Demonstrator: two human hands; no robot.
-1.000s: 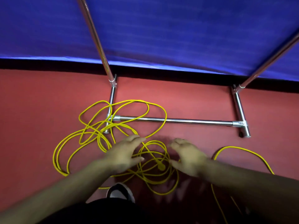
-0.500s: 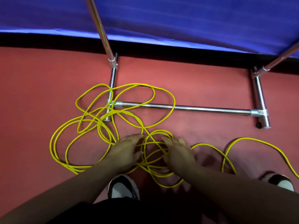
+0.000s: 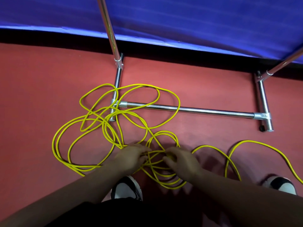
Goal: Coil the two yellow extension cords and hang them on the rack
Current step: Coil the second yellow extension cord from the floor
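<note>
A tangle of yellow extension cord lies in loose loops on the red floor, draped over the base bar of the chrome rack. More yellow cord curves off to the right. Both hands are down in the middle of the tangle. My left hand has its fingers curled around strands there. My right hand pinches a yellow piece of the cord between thumb and fingers. I cannot tell where one cord ends and the other begins.
The rack's two uprights rise from the floor feet in front of a blue wall covering. My shoes stand on the red floor, the right one beside the right-hand cord loop.
Both hands have dropped into the tangle and curled onto the strands. The view has tilted down and left, bringing the right cord loops and right shoe into sight.
</note>
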